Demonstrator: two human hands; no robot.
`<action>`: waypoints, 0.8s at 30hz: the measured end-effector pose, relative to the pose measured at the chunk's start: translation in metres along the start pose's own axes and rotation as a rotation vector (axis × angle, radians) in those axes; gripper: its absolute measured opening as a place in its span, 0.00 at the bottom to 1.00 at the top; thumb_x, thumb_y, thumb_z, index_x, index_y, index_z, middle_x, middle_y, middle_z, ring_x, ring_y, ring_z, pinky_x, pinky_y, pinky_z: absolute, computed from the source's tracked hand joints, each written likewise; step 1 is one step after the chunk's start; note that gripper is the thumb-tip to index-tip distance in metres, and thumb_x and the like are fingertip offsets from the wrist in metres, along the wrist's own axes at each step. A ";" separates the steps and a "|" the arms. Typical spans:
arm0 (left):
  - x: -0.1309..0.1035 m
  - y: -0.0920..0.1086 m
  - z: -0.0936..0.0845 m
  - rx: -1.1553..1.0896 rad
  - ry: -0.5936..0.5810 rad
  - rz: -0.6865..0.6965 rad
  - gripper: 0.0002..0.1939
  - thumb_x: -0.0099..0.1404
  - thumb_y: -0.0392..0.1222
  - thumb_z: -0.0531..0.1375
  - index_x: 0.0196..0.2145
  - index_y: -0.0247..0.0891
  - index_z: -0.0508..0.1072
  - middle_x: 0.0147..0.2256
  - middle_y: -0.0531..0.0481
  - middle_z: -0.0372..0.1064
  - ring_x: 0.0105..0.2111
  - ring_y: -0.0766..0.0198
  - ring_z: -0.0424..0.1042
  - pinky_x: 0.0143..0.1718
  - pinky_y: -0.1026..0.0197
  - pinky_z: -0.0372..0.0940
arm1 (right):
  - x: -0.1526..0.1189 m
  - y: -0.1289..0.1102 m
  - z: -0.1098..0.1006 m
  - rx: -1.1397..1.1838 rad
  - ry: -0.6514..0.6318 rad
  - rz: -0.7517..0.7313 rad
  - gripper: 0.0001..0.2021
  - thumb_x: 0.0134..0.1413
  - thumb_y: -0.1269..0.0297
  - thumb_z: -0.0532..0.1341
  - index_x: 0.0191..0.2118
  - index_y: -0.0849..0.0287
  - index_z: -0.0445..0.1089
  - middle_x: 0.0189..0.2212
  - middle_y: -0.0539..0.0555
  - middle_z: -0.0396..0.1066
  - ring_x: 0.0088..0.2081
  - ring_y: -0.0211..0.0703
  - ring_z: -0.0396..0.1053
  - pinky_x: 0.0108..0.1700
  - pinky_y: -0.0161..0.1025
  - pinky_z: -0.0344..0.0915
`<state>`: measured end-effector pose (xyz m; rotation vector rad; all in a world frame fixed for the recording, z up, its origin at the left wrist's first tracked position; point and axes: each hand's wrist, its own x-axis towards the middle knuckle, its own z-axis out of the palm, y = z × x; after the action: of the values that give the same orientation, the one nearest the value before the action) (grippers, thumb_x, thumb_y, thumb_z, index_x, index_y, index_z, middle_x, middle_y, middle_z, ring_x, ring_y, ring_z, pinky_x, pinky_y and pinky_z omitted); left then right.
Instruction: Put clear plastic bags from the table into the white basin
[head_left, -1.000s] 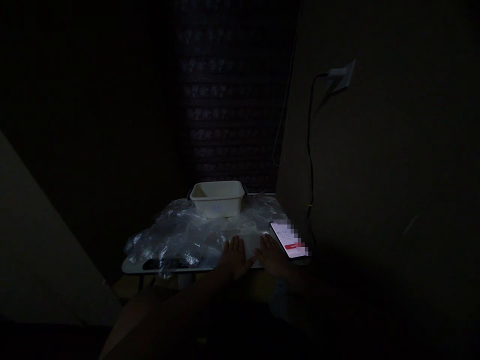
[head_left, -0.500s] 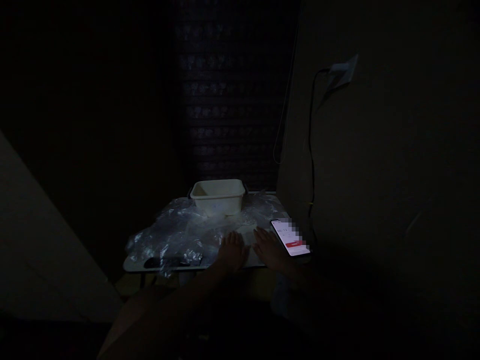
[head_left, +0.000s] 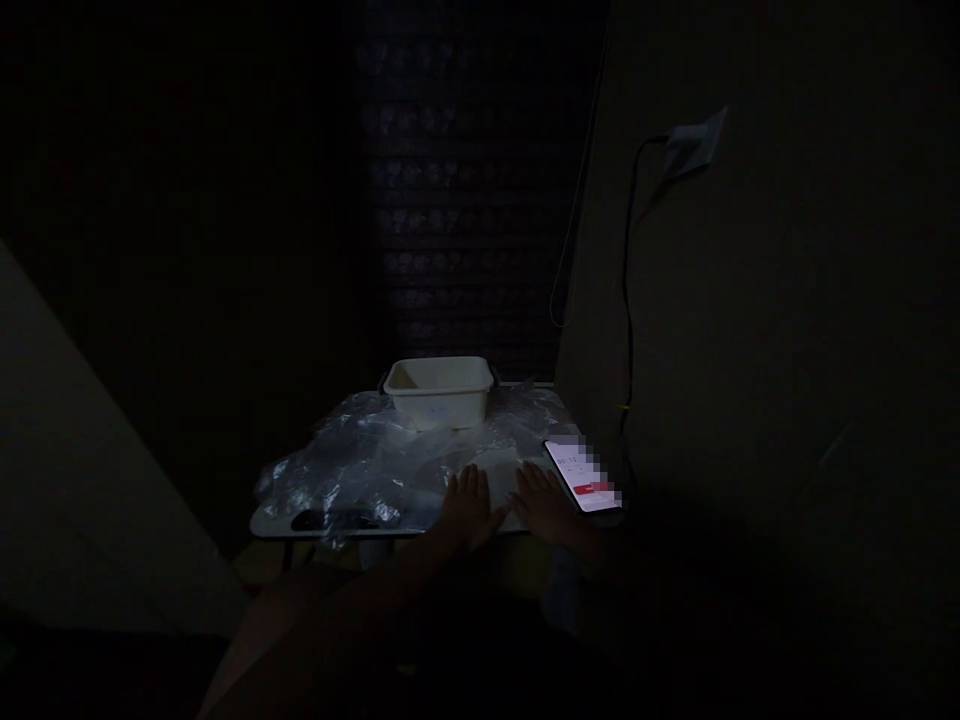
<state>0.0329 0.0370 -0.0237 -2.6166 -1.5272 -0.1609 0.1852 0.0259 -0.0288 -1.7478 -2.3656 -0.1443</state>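
both open, left hand and right hand are flanking a pale sheet. plastic film is lying left on the table, a dark wall standing right.

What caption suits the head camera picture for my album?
Palms down in the gloom: left hand by crumpled clear plastic, right hand by a glowing smartphone, rectangular white tub beyond.

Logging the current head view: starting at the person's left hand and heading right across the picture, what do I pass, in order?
Left hand → right hand → lit phone → dark cord → wall socket.
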 end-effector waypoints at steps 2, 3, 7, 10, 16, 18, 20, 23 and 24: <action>0.001 -0.001 -0.001 0.003 0.001 -0.005 0.35 0.54 0.57 0.32 0.49 0.23 0.47 0.50 0.34 0.41 0.50 0.51 0.38 0.46 0.49 0.37 | 0.001 0.001 -0.001 -0.002 -0.008 0.040 0.29 0.48 0.52 0.34 0.49 0.71 0.49 0.50 0.64 0.45 0.51 0.48 0.38 0.48 0.47 0.39; 0.002 -0.001 -0.001 0.004 -0.003 -0.006 0.35 0.54 0.57 0.32 0.49 0.23 0.47 0.50 0.34 0.41 0.50 0.51 0.38 0.46 0.49 0.36 | 0.001 0.002 -0.002 -0.004 -0.002 0.052 0.29 0.48 0.53 0.35 0.48 0.72 0.49 0.49 0.65 0.46 0.51 0.48 0.39 0.48 0.47 0.39; 0.004 -0.001 -0.006 -0.006 0.006 0.048 0.32 0.55 0.53 0.32 0.49 0.26 0.48 0.50 0.37 0.42 0.50 0.54 0.38 0.46 0.51 0.37 | 0.006 0.000 -0.010 0.002 0.047 -0.028 0.26 0.50 0.57 0.34 0.47 0.70 0.51 0.48 0.63 0.49 0.51 0.45 0.41 0.48 0.45 0.39; 0.006 0.000 -0.005 -0.015 0.022 0.109 0.28 0.57 0.49 0.31 0.49 0.28 0.48 0.50 0.39 0.43 0.50 0.56 0.39 0.47 0.53 0.38 | 0.010 -0.003 -0.011 0.032 0.030 -0.192 0.24 0.50 0.59 0.33 0.48 0.66 0.50 0.49 0.58 0.48 0.51 0.40 0.41 0.49 0.42 0.40; 0.002 0.002 -0.003 -0.012 0.003 0.069 0.29 0.56 0.51 0.33 0.49 0.27 0.48 0.50 0.37 0.42 0.50 0.55 0.39 0.46 0.51 0.38 | 0.011 -0.001 -0.001 0.024 0.012 -0.169 0.24 0.50 0.57 0.35 0.49 0.66 0.48 0.50 0.59 0.46 0.51 0.44 0.40 0.49 0.45 0.39; 0.002 0.001 -0.003 -0.007 0.002 0.048 0.31 0.55 0.53 0.33 0.49 0.25 0.48 0.50 0.36 0.42 0.50 0.53 0.39 0.46 0.50 0.38 | 0.010 0.001 0.001 0.024 0.022 -0.126 0.25 0.49 0.57 0.35 0.49 0.69 0.49 0.49 0.62 0.46 0.51 0.46 0.39 0.49 0.46 0.39; 0.002 0.000 -0.002 -0.004 0.006 0.029 0.33 0.55 0.54 0.33 0.49 0.24 0.48 0.50 0.34 0.42 0.50 0.52 0.39 0.46 0.49 0.37 | 0.010 0.004 0.004 0.041 0.031 -0.082 0.26 0.49 0.56 0.37 0.48 0.72 0.50 0.49 0.65 0.46 0.51 0.49 0.38 0.48 0.47 0.40; 0.004 -0.002 -0.003 -0.006 0.018 0.009 0.34 0.54 0.55 0.33 0.48 0.23 0.48 0.50 0.33 0.42 0.50 0.51 0.39 0.45 0.49 0.37 | 0.013 0.007 0.004 0.135 0.056 -0.070 0.25 0.49 0.57 0.39 0.46 0.70 0.53 0.48 0.65 0.48 0.51 0.50 0.39 0.48 0.48 0.40; 0.004 -0.001 -0.004 -0.007 0.026 0.010 0.34 0.55 0.55 0.33 0.48 0.23 0.48 0.49 0.33 0.43 0.50 0.51 0.39 0.45 0.49 0.37 | 0.015 0.008 0.002 0.196 0.069 -0.075 0.23 0.49 0.58 0.39 0.45 0.68 0.55 0.48 0.63 0.49 0.51 0.49 0.41 0.48 0.47 0.41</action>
<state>0.0338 0.0409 -0.0186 -2.6165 -1.5079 -0.1984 0.1886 0.0425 -0.0278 -1.5410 -2.3102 0.0159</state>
